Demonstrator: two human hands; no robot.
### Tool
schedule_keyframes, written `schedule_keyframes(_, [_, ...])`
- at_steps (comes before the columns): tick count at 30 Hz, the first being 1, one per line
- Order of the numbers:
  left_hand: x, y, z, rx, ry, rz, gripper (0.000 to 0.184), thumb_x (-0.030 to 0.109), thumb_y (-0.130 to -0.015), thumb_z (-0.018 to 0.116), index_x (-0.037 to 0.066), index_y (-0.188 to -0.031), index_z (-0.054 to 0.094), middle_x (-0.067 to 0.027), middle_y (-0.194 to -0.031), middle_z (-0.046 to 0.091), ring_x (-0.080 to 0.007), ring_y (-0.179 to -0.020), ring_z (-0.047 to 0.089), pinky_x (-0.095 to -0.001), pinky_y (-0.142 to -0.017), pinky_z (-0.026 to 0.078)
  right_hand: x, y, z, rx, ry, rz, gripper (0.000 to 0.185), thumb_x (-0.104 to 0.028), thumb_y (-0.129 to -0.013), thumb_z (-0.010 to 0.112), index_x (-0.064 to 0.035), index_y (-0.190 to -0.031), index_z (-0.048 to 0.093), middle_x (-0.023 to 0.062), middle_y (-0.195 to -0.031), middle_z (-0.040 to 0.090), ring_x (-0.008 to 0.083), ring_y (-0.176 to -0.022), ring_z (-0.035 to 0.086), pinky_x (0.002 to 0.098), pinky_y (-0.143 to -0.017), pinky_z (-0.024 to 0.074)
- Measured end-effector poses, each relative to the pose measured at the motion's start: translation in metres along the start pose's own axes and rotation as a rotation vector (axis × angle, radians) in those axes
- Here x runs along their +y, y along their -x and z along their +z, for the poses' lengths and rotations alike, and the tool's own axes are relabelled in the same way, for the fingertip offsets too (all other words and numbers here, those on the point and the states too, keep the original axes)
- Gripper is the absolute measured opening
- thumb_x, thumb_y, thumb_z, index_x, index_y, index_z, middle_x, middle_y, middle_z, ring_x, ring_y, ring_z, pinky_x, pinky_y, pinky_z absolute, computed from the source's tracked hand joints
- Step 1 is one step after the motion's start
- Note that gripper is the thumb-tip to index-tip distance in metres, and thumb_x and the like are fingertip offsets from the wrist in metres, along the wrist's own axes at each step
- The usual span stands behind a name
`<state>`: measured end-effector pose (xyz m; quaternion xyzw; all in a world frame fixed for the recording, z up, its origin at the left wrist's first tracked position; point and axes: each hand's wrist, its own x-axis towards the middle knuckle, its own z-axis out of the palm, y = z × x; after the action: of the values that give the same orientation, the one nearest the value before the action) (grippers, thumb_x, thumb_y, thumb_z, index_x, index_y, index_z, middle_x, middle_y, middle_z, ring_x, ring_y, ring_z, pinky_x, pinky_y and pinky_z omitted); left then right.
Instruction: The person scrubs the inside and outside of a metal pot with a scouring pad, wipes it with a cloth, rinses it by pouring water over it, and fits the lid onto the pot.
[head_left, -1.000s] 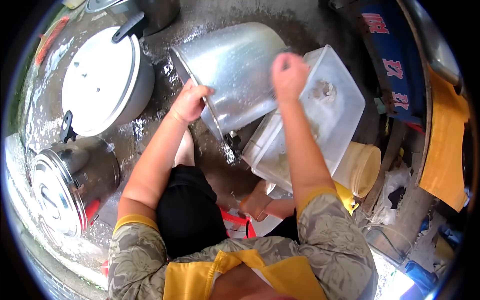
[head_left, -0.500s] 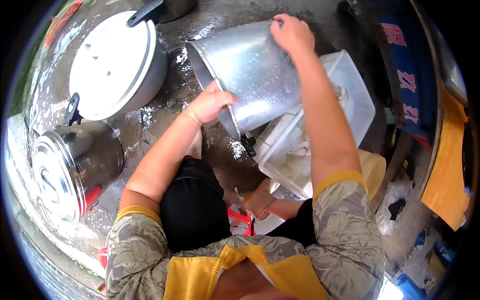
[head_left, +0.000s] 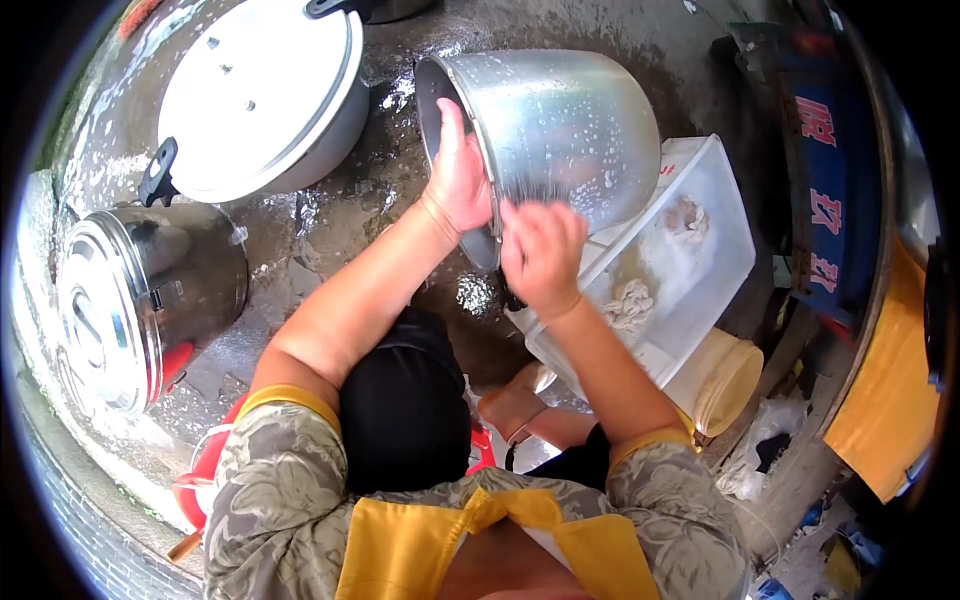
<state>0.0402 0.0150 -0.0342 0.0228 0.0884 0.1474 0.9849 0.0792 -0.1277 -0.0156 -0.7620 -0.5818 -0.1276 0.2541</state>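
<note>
Metal pot (head_left: pixel 590 110), where is it?

Tipped on its side in the left hand (head_left: pixel 460 180), its mouth facing left and its body running off to the right of that grip.

How tight is the hold?

The hand is closed around the rim, thumb raised at the dark mouth. The fingers are mostly hidden.

And the right hand (head_left: pixel 545 255)?

Just right of the left one, at the near side of the pot by the rim. Its fingers are curled in. Something grey and streaky blurs above the knuckles, but I can't tell whether the hand has hold of it.

Anything inside the pot?

Can't tell; only a dark strip of the inside shows.

What's to the right of the grip?

A clear plastic box (head_left: pixel 715 265), partly behind the right forearm. It has crumpled pale cloths (head_left: pixel 630 305) and something whitish and cloudy on the bottom. Just beyond its lower corner is a beige bucket (head_left: pixel 727 385), contents unclear.

To the left?

A big white pot (head_left: pixel 260 95), lid on, so what it holds is hidden. Nearer the person is a steel canister (head_left: pixel 195 260), also lidded. Below that, a red basin (head_left: pixel 205 470) shows partly beside the left sleeve.
</note>
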Motion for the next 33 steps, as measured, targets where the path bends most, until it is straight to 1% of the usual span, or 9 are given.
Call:
schedule_keyframes(2, [-0.008,0.001,0.007,0.21,-0.147,0.095,0.078,0.067,-0.09,0.025,0.006,-0.135,0.04,-0.0147,-0.13,0.05,-0.0261,-0.119,0.049,-0.0418,-0.104,0.037,0.003,0.0,0.003,0.017,0.01,-0.035,0.027,-0.012,-0.075,0.065,-0.0167,-0.101,0.069,0.0019,-0.09,0.059,0.0232,-0.085,0.054,0.0368,-0.078,0.0389])
schedule_keyframes(9, [0.001,0.001,0.003,0.166,-0.076,0.009,0.07,0.066,-0.09,0.029,0.011,-0.133,0.043,-0.0102,-0.13,0.051,-0.0257,-0.119,0.05,-0.041,-0.101,0.04,0.033,-0.153,0.057,-0.22,0.169,0.061,0.016,-0.029,-0.083,0.059,-0.0182,-0.082,0.071,0.0004,-0.09,0.065,0.0263,-0.083,0.057,0.0422,-0.067,0.0423])
schedule_keyframes(13, [0.009,-0.007,-0.003,0.14,-0.008,-0.025,0.069,0.064,-0.091,0.029,0.01,-0.133,0.044,-0.0113,-0.129,0.052,-0.0273,-0.116,0.051,-0.0418,-0.101,0.04,0.01,-0.108,0.031,-0.093,0.114,0.022,0.012,-0.02,-0.079,0.063,-0.0163,-0.087,0.07,0.0019,-0.087,0.063,0.0252,-0.084,0.057,0.0414,-0.07,0.0415])
schedule_keyframes(16, [0.006,-0.009,0.001,0.187,-0.02,0.03,0.07,0.063,-0.092,0.028,0.008,-0.131,0.046,-0.0122,-0.126,0.054,-0.0267,-0.112,0.053,-0.0412,-0.1,0.041,0.0,0.002,0.008,-0.002,-0.023,0.024,0.025,-0.011,-0.074,0.066,-0.0144,-0.098,0.069,0.0031,-0.087,0.059,0.0244,-0.083,0.055,0.039,-0.073,0.0391])
schedule_keyframes(22, [0.001,-0.004,-0.009,0.205,-0.156,0.112,0.063,0.057,-0.096,0.03,0.006,-0.131,0.045,-0.011,-0.122,0.056,-0.0239,-0.108,0.056,-0.0394,-0.096,0.044,0.025,-0.048,0.021,0.136,0.089,-0.054,0.021,-0.014,-0.076,0.063,-0.0197,-0.095,0.069,-0.0002,-0.087,0.058,0.0224,-0.081,0.055,0.0364,-0.071,0.04])
schedule_keyframes(24, [-0.003,0.011,-0.014,0.243,-0.288,0.0,0.05,0.045,-0.097,0.041,0.004,-0.125,0.049,-0.0084,-0.118,0.058,-0.0206,-0.102,0.058,-0.0359,-0.092,0.047,0.07,-0.075,0.027,0.136,0.215,0.073,0.013,-0.021,-0.076,0.063,-0.02,-0.086,0.07,0.0006,-0.087,0.061,0.0237,-0.082,0.056,0.0409,-0.069,0.0433])
schedule_keyframes(26, [-0.01,0.025,-0.029,0.086,-0.932,-0.014,0.037,0.029,-0.094,0.055,0.004,-0.122,0.053,-0.0055,-0.114,0.06,-0.0167,-0.098,0.058,-0.0329,-0.088,0.046,0.124,-0.098,0.025,0.168,0.285,0.216,0.009,-0.023,-0.077,0.062,-0.0196,-0.079,0.07,0.002,-0.087,0.064,0.0259,-0.082,0.057,0.0427,-0.067,0.0456])
schedule_keyframes(30, [-0.001,0.004,-0.056,0.173,-0.719,-0.209,0.035,0.017,-0.089,0.063,0.004,-0.12,0.054,-0.0039,-0.111,0.06,-0.0141,-0.097,0.057,-0.031,-0.086,0.045,0.13,-0.123,0.026,0.081,0.353,0.236,0.009,-0.024,-0.078,0.062,-0.0198,-0.073,0.068,0.0017,-0.086,0.064,0.0272,-0.081,0.058,0.043,-0.068,0.0469])
schedule_keyframes(33, [-0.01,0.009,-0.055,0.069,-0.71,-0.156,0.032,0.012,-0.088,0.062,0.003,-0.118,0.055,-0.0028,-0.104,0.061,-0.0134,-0.095,0.057,-0.0307,-0.084,0.045,0.044,-0.109,0.027,-0.022,0.016,0.001,0.008,-0.023,-0.077,0.062,-0.0185,-0.074,0.067,0.0027,-0.082,0.064,0.0281,-0.076,0.059,0.0416,-0.066,0.047])
